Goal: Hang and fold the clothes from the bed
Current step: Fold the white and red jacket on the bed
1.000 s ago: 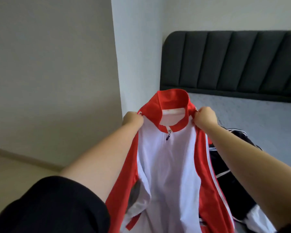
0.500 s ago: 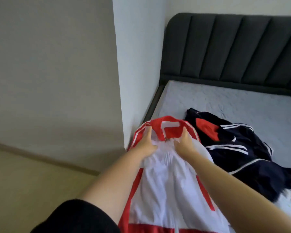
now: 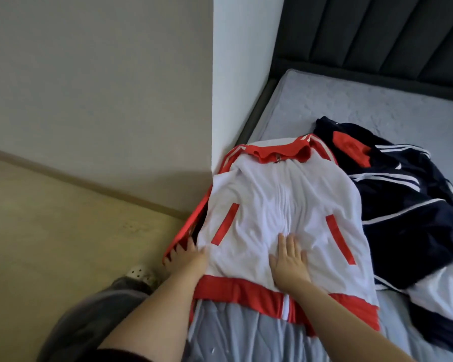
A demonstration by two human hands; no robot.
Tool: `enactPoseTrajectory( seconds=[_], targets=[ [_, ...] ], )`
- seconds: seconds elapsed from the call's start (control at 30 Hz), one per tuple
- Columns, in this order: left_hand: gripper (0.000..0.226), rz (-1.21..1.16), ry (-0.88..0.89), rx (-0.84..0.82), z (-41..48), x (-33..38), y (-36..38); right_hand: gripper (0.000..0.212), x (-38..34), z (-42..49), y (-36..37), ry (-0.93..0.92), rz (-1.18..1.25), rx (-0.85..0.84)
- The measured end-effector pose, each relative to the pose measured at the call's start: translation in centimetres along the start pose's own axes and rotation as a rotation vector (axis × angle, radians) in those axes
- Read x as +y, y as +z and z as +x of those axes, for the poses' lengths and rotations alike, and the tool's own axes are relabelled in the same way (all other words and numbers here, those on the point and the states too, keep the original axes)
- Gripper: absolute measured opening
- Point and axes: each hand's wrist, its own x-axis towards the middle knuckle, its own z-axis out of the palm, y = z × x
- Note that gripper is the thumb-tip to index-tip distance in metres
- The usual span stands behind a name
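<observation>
**Placement.** The white zip-front track jacket with red trim [image 3: 272, 199] lies front-up on the grey quilted bed [image 3: 351, 100]. Its red collar [image 3: 280, 152] is at the end far from both grips and its red hem band [image 3: 233, 288] runs under the wrists. In my judgement it is spread flat this way so that the front can be smoothed and the sleeves brought in for folding. The cloth between the grips and the collar is creased along the zip line. The jacket's left side overhangs the bed edge beside the white wall corner [image 3: 241, 74], so the red sleeve [image 3: 194, 223] droops toward the beige floor [image 3: 63, 231].

**Left grip** [image 3: 187, 258]. It is at the jacket's left margin, with fingers extended and spread where the white body meets the red sleeve. It touches the cloth and encloses nothing visible. The fingertips are partly lost in the fold.

**Right grip** [image 3: 289, 259]. The palm is down and the fingers are straight and together, pressed flat on the lower front just beside the zip. It holds nothing; the likely purpose is to pin and flatten the panel.

**Other items.** A crumpled navy jacket with white stripes [image 3: 403, 205] lies right of the right grip, touching the white jacket's edge and not yet handled. A white perforated shoe [image 3: 141, 273] shows below the left grip.
</observation>
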Motion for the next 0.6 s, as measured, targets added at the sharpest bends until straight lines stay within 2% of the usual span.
enactPoseTrajectory(
  seconds=[0.07,0.1,0.13,0.2,0.27,0.33,0.47,0.53,0.6],
  targets=[
    [0.059,0.030,-0.174,-0.008,0.5,-1.4,-1.1,0.066,0.1,0.0,0.1,0.006,-0.016,-0.008],
    [0.057,0.045,-0.176,0.022,0.5,-1.6,-1.6,0.066,0.1,0.0,0.2,0.009,-0.018,-0.010],
    [0.055,0.041,-0.104,0.080,0.3,-1.2,-2.0,0.066,0.1,0.0,0.2,0.010,-0.016,-0.012],
    [0.054,-0.027,0.212,0.152,-1.0,0.6,-2.1,0.066,0.1,-0.1,0.0,0.005,0.001,-0.013],
    [0.059,-0.094,0.512,0.033,-3.2,2.7,-1.6,0.067,0.3,-0.3,-0.4,-0.016,0.033,-0.005],
    [0.074,0.051,0.684,-0.093,-5.3,4.2,-0.4,0.068,0.6,-1.0,-0.9,-0.050,0.079,-0.010],
    [0.104,0.409,0.888,-0.127,-7.5,4.8,1.5,0.069,2.0,-4.1,-1.6,-0.162,0.227,-0.025],
    [0.100,0.514,0.912,-0.022,-7.8,4.6,1.7,0.075,3.2,-6.4,-1.8,-0.229,0.253,-0.001],
    [0.092,0.553,0.911,0.109,-7.9,4.3,1.5,0.089,4.3,-8.7,-1.3,-0.307,0.056,0.004]
  ],
)
